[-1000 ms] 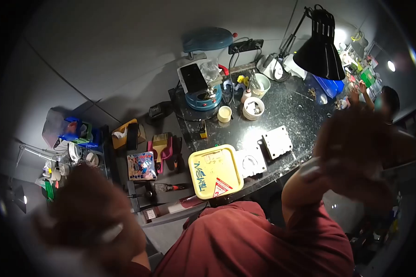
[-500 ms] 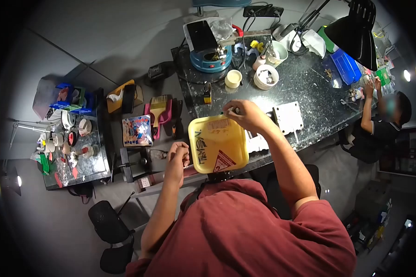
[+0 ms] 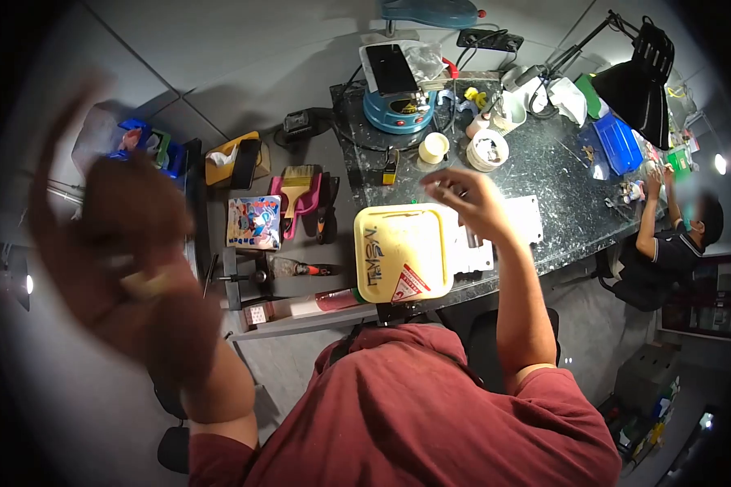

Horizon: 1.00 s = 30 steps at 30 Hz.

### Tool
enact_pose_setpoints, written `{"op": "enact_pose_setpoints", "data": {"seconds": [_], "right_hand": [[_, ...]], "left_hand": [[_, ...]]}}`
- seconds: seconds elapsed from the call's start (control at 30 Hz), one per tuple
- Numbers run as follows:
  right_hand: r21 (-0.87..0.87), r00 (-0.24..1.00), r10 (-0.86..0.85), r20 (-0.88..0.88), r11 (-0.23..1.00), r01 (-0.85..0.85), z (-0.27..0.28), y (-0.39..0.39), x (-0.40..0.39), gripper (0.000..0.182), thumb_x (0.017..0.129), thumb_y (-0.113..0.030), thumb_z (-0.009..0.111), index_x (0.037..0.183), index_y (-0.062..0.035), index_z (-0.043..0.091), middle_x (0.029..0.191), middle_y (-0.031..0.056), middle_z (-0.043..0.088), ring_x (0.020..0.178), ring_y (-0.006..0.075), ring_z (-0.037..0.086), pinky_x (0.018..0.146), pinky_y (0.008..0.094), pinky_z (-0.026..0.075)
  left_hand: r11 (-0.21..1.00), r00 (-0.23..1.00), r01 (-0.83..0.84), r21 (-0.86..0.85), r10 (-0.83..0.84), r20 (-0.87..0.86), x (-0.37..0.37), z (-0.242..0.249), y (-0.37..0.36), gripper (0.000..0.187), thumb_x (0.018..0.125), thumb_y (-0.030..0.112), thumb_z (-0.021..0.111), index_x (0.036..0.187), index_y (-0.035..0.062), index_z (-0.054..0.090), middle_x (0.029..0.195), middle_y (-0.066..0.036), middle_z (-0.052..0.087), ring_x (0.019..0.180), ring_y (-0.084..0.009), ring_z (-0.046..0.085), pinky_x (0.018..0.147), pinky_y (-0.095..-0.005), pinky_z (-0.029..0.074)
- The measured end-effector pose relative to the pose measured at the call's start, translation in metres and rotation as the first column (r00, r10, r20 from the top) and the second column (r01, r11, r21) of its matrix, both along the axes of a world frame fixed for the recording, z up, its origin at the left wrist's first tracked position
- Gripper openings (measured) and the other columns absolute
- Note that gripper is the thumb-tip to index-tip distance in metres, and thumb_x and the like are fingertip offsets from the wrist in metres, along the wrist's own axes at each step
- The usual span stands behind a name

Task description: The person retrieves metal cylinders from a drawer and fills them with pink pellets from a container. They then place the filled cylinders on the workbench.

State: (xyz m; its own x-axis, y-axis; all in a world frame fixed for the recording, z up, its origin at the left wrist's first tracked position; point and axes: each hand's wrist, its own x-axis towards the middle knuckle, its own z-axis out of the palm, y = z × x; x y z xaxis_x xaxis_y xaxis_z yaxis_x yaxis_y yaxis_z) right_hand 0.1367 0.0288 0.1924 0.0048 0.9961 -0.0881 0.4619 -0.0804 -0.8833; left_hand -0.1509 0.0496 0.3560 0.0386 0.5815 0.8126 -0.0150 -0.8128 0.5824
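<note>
My right hand (image 3: 473, 203) hovers over the dark stone bench (image 3: 560, 174), just right of a yellow square tray (image 3: 402, 252) with writing on it. Its fingers are pinched on a thin dark tool (image 3: 469, 236) that hangs below the palm. White square blocks (image 3: 529, 216) lie beside the tray, partly hidden by that hand. My left hand (image 3: 126, 243) is raised close to the camera at the left. It is badly blurred, with one finger pointing up and a pale patch near its fingers. Whether it holds anything is unclear.
A blue machine (image 3: 398, 109), a small cup (image 3: 434, 148) and a white bowl (image 3: 487, 150) stand at the bench's back. A black lamp (image 3: 638, 85) and a blue bin (image 3: 621, 142) are at the right. Brushes (image 3: 296, 187) and a booklet (image 3: 252, 221) lie left. Another person (image 3: 666, 243) works at the far right.
My left hand rose from beside the tray up close to the camera. My right hand shifted right of the tray. The view slid, so the bench sits further right.
</note>
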Motion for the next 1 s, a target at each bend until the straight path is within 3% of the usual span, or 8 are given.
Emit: {"op": "enact_pose_setpoints", "data": {"seconds": [0.13, 0.27, 0.3, 0.33, 0.73, 0.77, 0.8, 1.0], "right_hand": [[0.133, 0.965, -0.131, -0.228, 0.977, 0.164, 0.074, -0.017, -0.010, 0.017, 0.092, -0.011, 0.064, 0.108, -0.0095, 0.071, 0.079, -0.0020, 0.065, 0.052, -0.0011, 0.047, 0.044, 0.0175, 0.038], [0.712, 0.876, 0.167, -0.452, 0.660, 0.241, 0.114, -0.037, -0.016, 0.028, 0.088, -0.010, 0.060, 0.108, 0.0092, 0.062, 0.086, 0.0127, 0.068, 0.051, 0.0020, 0.051, 0.042, 0.0160, 0.038], [0.776, 0.936, 0.200, -0.289, 0.621, 0.107, 0.127, -0.046, -0.008, 0.054, 0.090, -0.021, 0.054, 0.125, 0.0175, 0.043, 0.076, 0.0125, 0.051, 0.050, 0.0098, 0.043, 0.033, 0.0219, 0.036], [0.813, 0.793, 0.466, -0.392, 0.580, 0.061, 0.130, -0.052, 0.012, 0.056, 0.087, -0.020, 0.053, 0.128, 0.0167, 0.040, 0.078, 0.0121, 0.052, 0.052, 0.0113, 0.044, 0.036, 0.0195, 0.038], [0.790, 0.693, 0.539, -0.478, 0.609, 0.071, 0.105, -0.099, 0.101, 0.057, 0.090, -0.023, 0.052, 0.131, 0.0140, 0.038, 0.085, 0.0138, 0.053, 0.060, 0.0141, 0.048, 0.043, 0.0213, 0.041], [0.771, 0.673, 0.536, -0.510, 0.632, 0.081, 0.109, -0.119, -0.001, 0.057, 0.090, -0.023, 0.051, 0.132, 0.0138, 0.038, 0.086, 0.0140, 0.053, 0.061, 0.0143, 0.049, 0.043, 0.0215, 0.042], [0.767, 0.657, 0.538, -0.529, 0.634, 0.098, 0.088, -0.115, 0.164, 0.057, 0.090, -0.023, 0.051, 0.132, 0.0136, 0.038, 0.087, 0.0142, 0.053, 0.062, 0.0146, 0.049, 0.044, 0.0217, 0.042], [0.692, 0.524, 0.578, -0.626, 0.722, 0.030, 0.077, -0.133, 0.205, 0.058, 0.091, -0.024, 0.050, 0.134, 0.0121, 0.037, 0.091, 0.0151, 0.054, 0.066, 0.0161, 0.051, 0.048, 0.0227, 0.044]], "left_hand": [[0.999, 0.999, 0.034, 0.022, -0.034, -0.017, -0.050, 0.001, 0.002, 0.049, 0.086, 0.017, 0.060, 0.129, -0.0030, 0.047, 0.072, -0.002, 0.049, 0.061, -0.0078, 0.041, 0.058, -0.0241, 0.034], [0.994, 0.994, 0.101, 0.035, -0.100, -0.044, -0.065, 0.003, -0.004, 0.048, 0.087, 0.020, 0.058, 0.127, -0.0028, 0.047, 0.073, -0.002, 0.050, 0.062, -0.0088, 0.041, 0.059, -0.0252, 0.034], [0.993, 0.992, 0.115, 0.038, -0.113, -0.049, -0.069, 0.003, -0.005, 0.047, 0.087, 0.021, 0.058, 0.126, -0.0027, 0.047, 0.073, -0.002, 0.050, 0.062, -0.0091, 0.041, 0.059, -0.0255, 0.035], [0.991, 0.991, 0.126, 0.044, -0.124, -0.054, -0.063, 0.003, -0.004, 0.047, 0.087, 0.021, 0.057, 0.126, -0.0027, 0.048, 0.074, -0.003, 0.050, 0.063, -0.0093, 0.042, 0.059, -0.0258, 0.035], [0.958, 0.962, 0.269, 0.104, -0.262, -0.072, -0.041, 0.005, -0.008, 0.045, 0.089, 0.029, 0.051, 0.121, -0.0021, 0.050, 0.076, -0.005, 0.052, 0.066, -0.0125, 0.043, 0.062, -0.0290, 0.037], [0.957, 0.959, 0.277, 0.081, -0.271, -0.082, -0.043, 0.005, -0.007, 0.044, 0.089, 0.030, 0.051, 0.120, -0.0021, 0.050, 0.076, -0.005, 0.052, 0.066, -0.0127, 0.044, 0.062, -0.0293, 0.037], [0.952, 0.953, 0.295, 0.079, -0.287, -0.100, -0.048, 0.007, -0.011, 0.045, 0.090, 0.031, 0.050, 0.120, -0.0020, 0.050, 0.076, -0.005, 0.052, 0.067, -0.0130, 0.044, 0.062, -0.0296, 0.037], [0.965, 0.962, 0.260, 0.016, -0.258, -0.089, -0.093, 0.005, -0.025, 0.045, 0.091, 0.035, 0.047, 0.117, -0.0018, 0.051, 0.078, -0.006, 0.053, 0.068, -0.0145, 0.045, 0.063, -0.0312, 0.038]]}}
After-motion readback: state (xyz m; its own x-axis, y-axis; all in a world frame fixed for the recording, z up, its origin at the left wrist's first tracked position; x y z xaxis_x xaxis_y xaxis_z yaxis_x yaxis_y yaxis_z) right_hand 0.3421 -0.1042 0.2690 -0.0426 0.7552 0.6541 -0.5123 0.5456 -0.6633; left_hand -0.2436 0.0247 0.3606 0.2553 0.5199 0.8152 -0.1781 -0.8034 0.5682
